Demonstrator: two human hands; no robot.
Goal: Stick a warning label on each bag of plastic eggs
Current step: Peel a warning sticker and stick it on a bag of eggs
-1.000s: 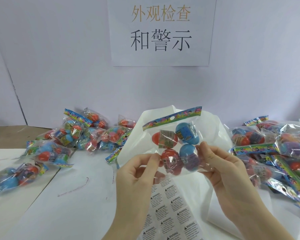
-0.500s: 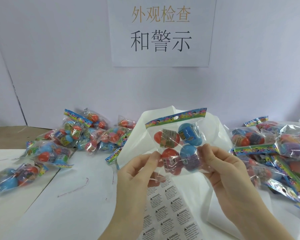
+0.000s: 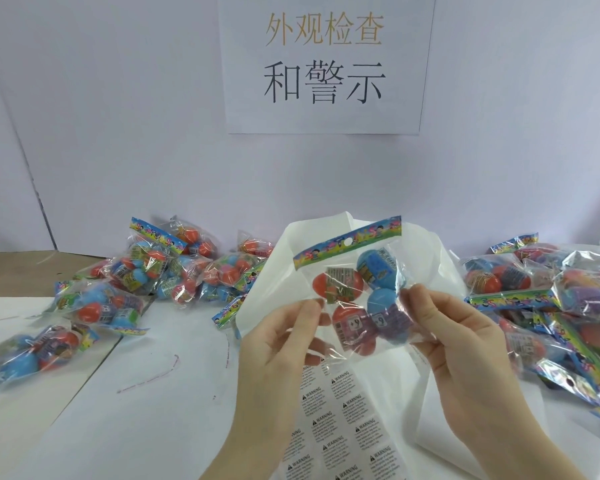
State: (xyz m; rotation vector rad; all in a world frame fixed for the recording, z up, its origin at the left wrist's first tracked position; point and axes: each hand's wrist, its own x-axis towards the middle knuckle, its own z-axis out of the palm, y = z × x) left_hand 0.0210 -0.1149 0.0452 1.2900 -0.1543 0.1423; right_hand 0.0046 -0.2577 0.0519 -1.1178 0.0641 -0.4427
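White worktop [image 3: 84, 427]. Both hands' fingers pinch one bag of plastic eggs [image 3: 357, 296] aloft: left hand [image 3: 278, 362], right hand [image 3: 465, 348]. Warning label sheet [image 3: 340, 427] below fingers. Flatten film before sticking, probably.

Bare table [image 3: 146, 410] lay open at front left. Bag piles [image 3: 160, 271] crowded the back left and the right [image 3: 551, 306]; a label sheet [image 3: 340, 427] lay centre.
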